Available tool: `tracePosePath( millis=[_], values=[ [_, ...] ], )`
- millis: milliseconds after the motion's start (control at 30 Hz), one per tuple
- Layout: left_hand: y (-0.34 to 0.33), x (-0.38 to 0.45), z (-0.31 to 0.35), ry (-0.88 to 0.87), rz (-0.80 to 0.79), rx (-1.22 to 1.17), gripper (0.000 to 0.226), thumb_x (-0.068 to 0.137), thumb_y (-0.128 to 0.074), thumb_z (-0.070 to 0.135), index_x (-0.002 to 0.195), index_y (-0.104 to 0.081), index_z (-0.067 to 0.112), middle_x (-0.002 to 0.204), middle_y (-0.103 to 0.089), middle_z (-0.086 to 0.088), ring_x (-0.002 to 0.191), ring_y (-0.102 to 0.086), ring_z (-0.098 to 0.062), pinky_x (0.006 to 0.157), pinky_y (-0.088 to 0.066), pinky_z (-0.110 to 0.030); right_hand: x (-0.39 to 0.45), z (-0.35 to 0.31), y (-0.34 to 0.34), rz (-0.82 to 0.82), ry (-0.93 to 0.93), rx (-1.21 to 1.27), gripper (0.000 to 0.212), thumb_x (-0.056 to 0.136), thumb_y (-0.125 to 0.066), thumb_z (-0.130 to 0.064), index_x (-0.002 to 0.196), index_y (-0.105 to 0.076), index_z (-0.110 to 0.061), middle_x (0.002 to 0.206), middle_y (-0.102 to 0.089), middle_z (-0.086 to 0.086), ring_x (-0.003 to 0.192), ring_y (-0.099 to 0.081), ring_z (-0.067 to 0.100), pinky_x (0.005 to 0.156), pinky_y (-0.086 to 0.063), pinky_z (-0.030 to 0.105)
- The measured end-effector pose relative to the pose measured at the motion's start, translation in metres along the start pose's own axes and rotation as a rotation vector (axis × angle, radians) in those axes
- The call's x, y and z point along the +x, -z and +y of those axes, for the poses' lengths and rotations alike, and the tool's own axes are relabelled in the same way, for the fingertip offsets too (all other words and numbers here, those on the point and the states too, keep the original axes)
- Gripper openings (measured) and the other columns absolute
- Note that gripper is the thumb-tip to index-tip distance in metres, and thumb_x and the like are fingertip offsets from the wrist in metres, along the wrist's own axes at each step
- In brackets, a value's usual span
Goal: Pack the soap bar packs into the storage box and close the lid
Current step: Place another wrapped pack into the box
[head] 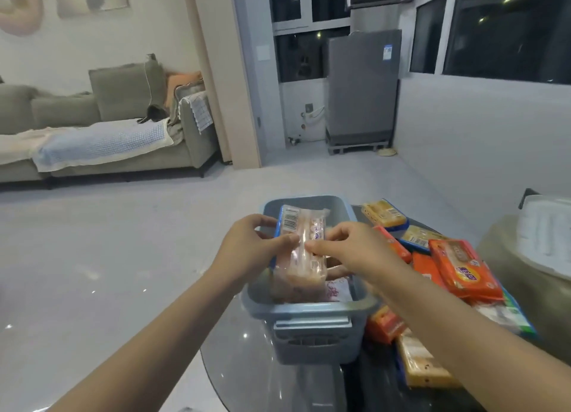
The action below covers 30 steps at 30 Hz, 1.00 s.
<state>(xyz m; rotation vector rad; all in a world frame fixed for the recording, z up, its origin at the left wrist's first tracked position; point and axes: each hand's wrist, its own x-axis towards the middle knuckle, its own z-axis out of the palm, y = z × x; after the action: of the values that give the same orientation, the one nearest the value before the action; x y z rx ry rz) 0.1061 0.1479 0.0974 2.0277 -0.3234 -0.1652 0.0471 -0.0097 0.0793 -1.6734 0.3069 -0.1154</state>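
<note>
A grey-blue storage box (312, 311) stands open on a dark glass table. Over its opening I hold a long pink soap bar pack (304, 251) with a barcode at its far end. My left hand (247, 247) pinches its left edge and my right hand (349, 251) pinches its right edge. Under it, inside the box, lies another pink pack (336, 291). To the right of the box lie loose packs: an orange one (463, 269), yellow ones (384, 215) and another yellow one near me (420, 365). No lid can be told apart for sure.
The round glass table (247, 365) ends just left of the box, with pale floor beyond. A white plastic piece (547, 235) rests on a beige surface at far right. A sofa (108, 127) stands far left and a grey appliance (361, 87) by the window.
</note>
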Motion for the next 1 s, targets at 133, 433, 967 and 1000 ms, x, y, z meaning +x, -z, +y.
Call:
tracePosePath(
  millis=[133,433,967,1000],
  values=[
    [0.004,0.008,-0.008,0.042,-0.125,0.18,0.026,0.074,-0.079,0.024,0.092,-0.06,0.029,0.065,-0.064,0.013,0.047,-0.064,0.003,0.042,-0.05,-0.013,0.008,0.001,-0.005,-0.129,-0.147,-0.095,0.016,0.078,-0.072,-0.008,0.073,-0.058,-0.011,0.053,-0.071,0.001,0.05,-0.07,0.017,0.042,-0.053,0.024],
    [0.004,0.033,0.005,0.149,-0.417,0.68,0.04,0.08,-0.072,0.033,0.112,-0.064,0.011,0.102,-0.072,-0.012,0.088,-0.072,-0.027,0.079,-0.059,-0.036,0.027,-0.006,-0.009,-0.332,-0.322,-0.343,0.057,0.081,-0.071,-0.012,0.13,-0.044,-0.001,0.074,-0.064,0.012,0.053,-0.065,0.019,0.045,-0.055,0.023],
    [-0.033,0.075,0.0,0.148,-0.818,1.257,0.043,0.085,-0.068,0.027,0.121,-0.06,0.006,0.113,-0.071,-0.013,0.069,-0.066,-0.02,0.057,-0.048,-0.021,0.065,0.013,-0.028,-0.535,-0.447,-0.71,0.041,0.085,-0.065,-0.009,0.125,-0.055,-0.002,0.112,-0.069,0.015,0.05,-0.062,0.014,0.064,-0.056,0.025],
    [-0.035,0.076,-0.004,0.131,-0.826,1.286,0.042,0.084,-0.069,0.028,0.119,-0.062,0.006,0.112,-0.071,-0.013,0.072,-0.067,-0.02,0.062,-0.049,-0.023,0.066,0.013,-0.03,-0.539,-0.463,-0.728,0.04,0.087,-0.062,-0.007,0.126,-0.055,-0.002,0.115,-0.068,0.015,0.05,-0.062,0.014,0.069,-0.055,0.026]
  ],
)
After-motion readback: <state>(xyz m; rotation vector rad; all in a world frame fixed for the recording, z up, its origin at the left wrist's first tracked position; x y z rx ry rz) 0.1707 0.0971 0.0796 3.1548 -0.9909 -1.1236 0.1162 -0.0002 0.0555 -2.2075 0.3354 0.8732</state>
